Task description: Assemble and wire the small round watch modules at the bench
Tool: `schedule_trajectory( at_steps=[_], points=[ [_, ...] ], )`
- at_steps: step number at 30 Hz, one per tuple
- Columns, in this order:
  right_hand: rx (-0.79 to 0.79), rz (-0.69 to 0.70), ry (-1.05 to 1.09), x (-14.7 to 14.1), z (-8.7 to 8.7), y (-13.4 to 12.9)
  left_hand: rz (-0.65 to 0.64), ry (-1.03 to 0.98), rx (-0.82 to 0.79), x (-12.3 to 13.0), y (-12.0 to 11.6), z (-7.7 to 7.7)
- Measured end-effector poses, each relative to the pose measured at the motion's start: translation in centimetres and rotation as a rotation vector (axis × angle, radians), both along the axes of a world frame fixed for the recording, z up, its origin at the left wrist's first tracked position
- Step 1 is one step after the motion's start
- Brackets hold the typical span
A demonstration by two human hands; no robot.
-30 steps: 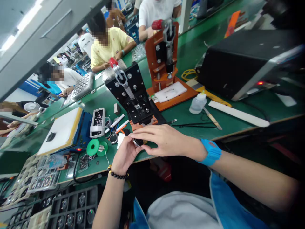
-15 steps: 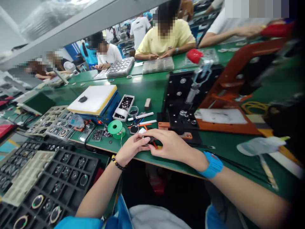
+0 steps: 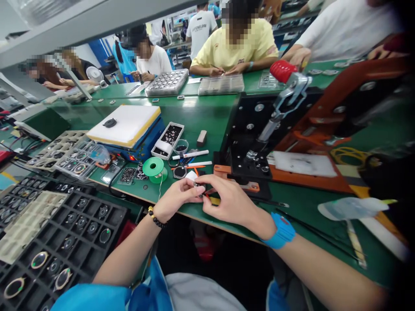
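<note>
Small dark part [image 3: 204, 186] in fingertips of left hand [image 3: 178, 198], with right hand [image 3: 231, 202] curved around

Held narrowly between thumb and fingers of the left hand, at the very tips and well away from the palm, just above the near edge of the green workbench [image 3: 201, 114]. Right hand open in a loose arch, fingers on the far side of the part and thumb on the near side. Cannot tell whether pressing on it or only staying close; also too small for reading the exact shape.

Just beyond the fingertips, a white scrap [image 3: 191, 176]. Toward the left corner from there, a green spool [image 3: 154, 169] of thin wire, then a white box [image 3: 167, 140] with tiny dark pieces, and two white pens [image 3: 190, 154] nearby. Near the right hand, farther from the near edge, a black lever press [image 3: 246, 138] with red handle. Below the near edge at left, a black compartment tray [image 3: 90, 259] with round watch cases.
</note>
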State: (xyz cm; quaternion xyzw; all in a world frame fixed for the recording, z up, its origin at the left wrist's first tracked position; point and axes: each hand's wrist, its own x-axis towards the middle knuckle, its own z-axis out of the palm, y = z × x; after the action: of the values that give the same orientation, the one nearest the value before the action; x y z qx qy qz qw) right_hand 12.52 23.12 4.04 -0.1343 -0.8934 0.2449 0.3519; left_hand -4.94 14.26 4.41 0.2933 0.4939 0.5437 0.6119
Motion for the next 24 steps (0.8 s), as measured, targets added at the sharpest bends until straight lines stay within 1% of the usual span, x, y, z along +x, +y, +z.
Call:
schedule_trajectory(
  at_steps=[13, 24],
  points=[
    [-0.065, 0.041, -0.007, 0.06, -0.25, 0.0, 0.006, 0.011, -0.033, 0.16, -0.09, 0.55],
    [-0.07, 0.057, -0.011, 0.15, -0.32, 0.09, -0.022, 0.0, -0.003, -0.02, -0.07, 0.08]
  ],
)
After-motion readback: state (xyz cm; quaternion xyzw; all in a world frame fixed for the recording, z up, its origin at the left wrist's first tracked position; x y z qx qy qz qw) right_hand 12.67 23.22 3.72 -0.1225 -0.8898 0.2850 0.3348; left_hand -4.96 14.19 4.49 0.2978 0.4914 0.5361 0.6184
